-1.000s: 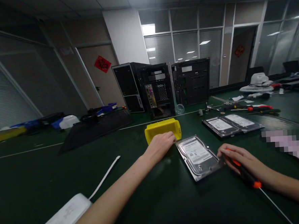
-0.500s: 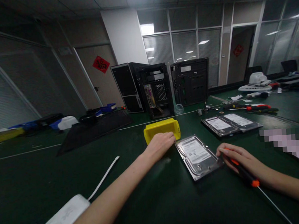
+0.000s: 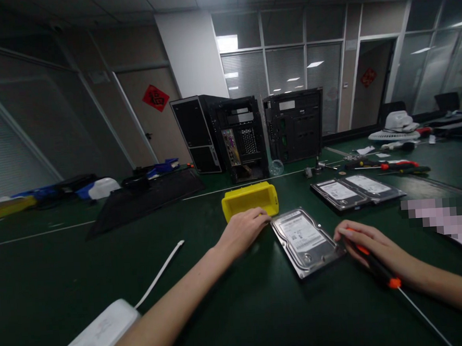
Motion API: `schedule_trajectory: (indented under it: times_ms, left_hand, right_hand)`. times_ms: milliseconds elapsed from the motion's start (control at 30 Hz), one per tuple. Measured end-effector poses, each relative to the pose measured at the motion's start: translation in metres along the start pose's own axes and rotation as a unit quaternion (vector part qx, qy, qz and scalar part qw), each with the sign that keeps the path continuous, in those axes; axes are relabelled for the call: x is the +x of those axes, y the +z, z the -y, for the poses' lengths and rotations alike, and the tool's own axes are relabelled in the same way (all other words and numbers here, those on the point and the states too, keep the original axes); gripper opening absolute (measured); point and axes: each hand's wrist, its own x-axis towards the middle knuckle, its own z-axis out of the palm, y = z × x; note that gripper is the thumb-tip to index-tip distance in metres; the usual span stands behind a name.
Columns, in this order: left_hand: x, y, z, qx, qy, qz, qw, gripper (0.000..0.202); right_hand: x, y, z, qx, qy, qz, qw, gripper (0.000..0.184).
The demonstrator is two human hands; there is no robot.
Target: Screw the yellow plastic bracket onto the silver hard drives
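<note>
A silver hard drive (image 3: 304, 239) lies label-up on the dark green table between my hands. My left hand (image 3: 242, 229) rests just in front of a yellow plastic bin (image 3: 250, 199), fingers curled and pressed together, beside the drive's left edge; whether anything is in them is hidden. My right hand (image 3: 371, 248) lies at the drive's right edge, closed round a black and orange screwdriver (image 3: 375, 268) whose thin shaft runs back toward me.
Two more hard drives (image 3: 355, 190) lie at the right. Two open computer towers (image 3: 248, 135) stand at the back with a black side panel (image 3: 146, 199) to their left. Screwdrivers (image 3: 398, 167) lie far right. A white power strip (image 3: 94, 335) with cable sits near left.
My left hand has drawn back a little from the yellow bin's rim toward me. My right hand and the hard drive have hardly moved.
</note>
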Motion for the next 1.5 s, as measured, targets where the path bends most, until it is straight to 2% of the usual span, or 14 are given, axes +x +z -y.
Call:
schedule_trajectory:
  times_ms: [500, 833, 1133, 1267, 1500]
  left_hand:
    - [-0.01, 0.008, -0.005, -0.089, -0.042, -0.035, 0.995, 0.026]
    - [-0.015, 0.019, -0.006, -0.201, -0.124, -0.052, 0.97, 0.027]
    - [-0.016, 0.024, -0.006, -0.231, -0.151, -0.071, 0.959, 0.029]
    - [-0.016, 0.026, -0.005, -0.238, -0.153, -0.072, 0.956, 0.031]
    - [-0.016, 0.027, -0.007, -0.203, -0.105, -0.069, 0.971, 0.035]
  right_hand:
    - [0.0, -0.001, -0.004, 0.002, 0.002, -0.002, 1.0, 0.028]
    - [-0.001, 0.002, 0.004, -0.007, 0.007, -0.009, 1.0, 0.028]
    - [0.002, -0.002, -0.003, -0.009, -0.004, -0.003, 1.0, 0.029]
    - [0.002, -0.003, -0.005, -0.008, -0.004, -0.002, 1.0, 0.028]
    - [0.002, 0.0, -0.003, 0.001, -0.001, -0.006, 1.0, 0.028]
